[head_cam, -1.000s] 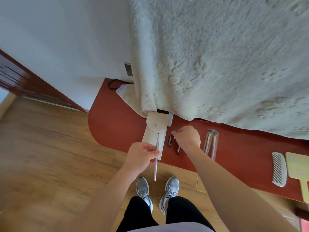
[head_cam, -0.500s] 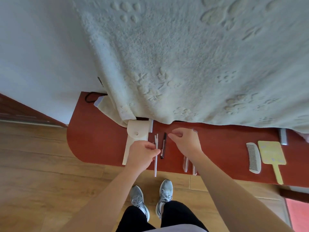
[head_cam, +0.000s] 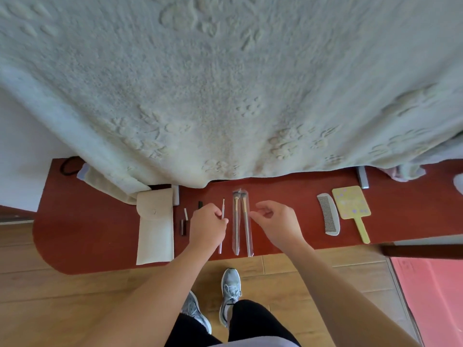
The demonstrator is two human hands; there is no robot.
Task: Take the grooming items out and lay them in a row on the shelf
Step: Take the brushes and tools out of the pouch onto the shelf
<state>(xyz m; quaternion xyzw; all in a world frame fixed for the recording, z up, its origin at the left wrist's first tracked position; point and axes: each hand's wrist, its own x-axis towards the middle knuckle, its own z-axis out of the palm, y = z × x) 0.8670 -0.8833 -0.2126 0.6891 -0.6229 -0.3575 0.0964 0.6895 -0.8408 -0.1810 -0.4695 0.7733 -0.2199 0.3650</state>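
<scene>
Right of the bagged brushes (head_cam: 240, 231) the shelf (head_cam: 288, 191) lies open to the comb (head_cam: 329, 216); our left grip (head_cam: 208, 226) pinches a thin brush (head_cam: 223, 209), our right grip (head_cam: 278, 221) hangs apart.

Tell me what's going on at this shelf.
A person stands at the red shelf, laying out grooming items. The left hand grips a thin pale stick, held lengthwise just left of two sleeved brushes. The right hand hovers on the other side of those brushes, fingers loosely curled, holding nothing. The cream pouch lies further left with a small dark tube beside it. A comb and a yellow hand mirror lie at the right end.
</scene>
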